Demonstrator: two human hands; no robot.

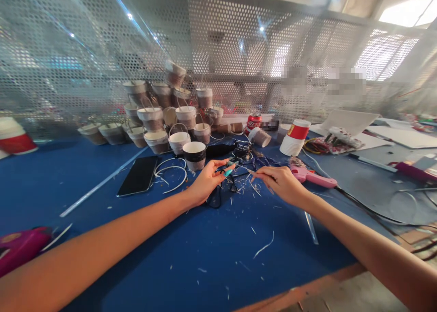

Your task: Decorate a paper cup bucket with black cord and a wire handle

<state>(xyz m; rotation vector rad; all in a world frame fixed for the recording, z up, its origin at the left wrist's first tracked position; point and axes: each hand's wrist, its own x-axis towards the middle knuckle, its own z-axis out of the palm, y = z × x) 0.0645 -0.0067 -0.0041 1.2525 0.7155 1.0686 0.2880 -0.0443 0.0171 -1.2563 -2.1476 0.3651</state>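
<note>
My left hand [208, 180] is closed in a pinch, with a small teal piece [228, 172] showing at its fingertips. What exactly it holds is too small to make out. Just to the right, my right hand [280, 182] pinches something thin that points toward the left fingertips. Below and behind the left fingers lies a tangle of black cord [215, 198]. A paper cup with a black band [194, 155] stands just behind my left hand. White strand scraps [264, 246] are strewn around and in front of both hands.
Several small cups with wire handles [157, 141] are stacked at the back left. A black phone [138, 176] lies left. A pink glue gun [317, 179] with its cable lies right, near stacked red-and-white cups [293, 141]. A red can [253, 122] stands behind; a purple tool [23, 248] is front left.
</note>
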